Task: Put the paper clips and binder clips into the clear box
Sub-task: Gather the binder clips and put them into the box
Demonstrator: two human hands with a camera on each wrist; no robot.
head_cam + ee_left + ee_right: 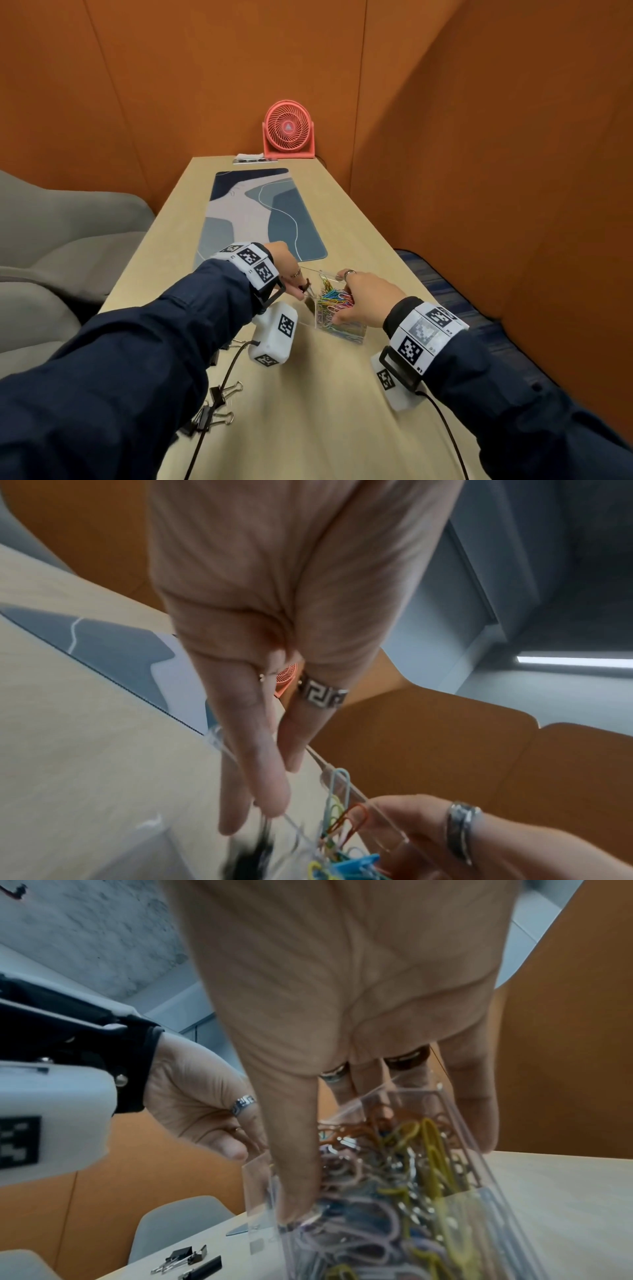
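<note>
A clear box stands near the middle of the wooden table, packed with coloured paper clips. My right hand grips the box from the right, thumb on the near wall and fingers over the far rim. My left hand hovers at the box's left rim and pinches a black binder clip; in the left wrist view that clip is a dark blur under the fingertips. More black binder clips lie on the table under my left forearm and show again in the right wrist view.
A patterned desk mat lies beyond the box, with a pink fan at the table's far end. Grey chairs stand to the left. Orange walls close in behind and on the right. Sensor cables trail across the near table.
</note>
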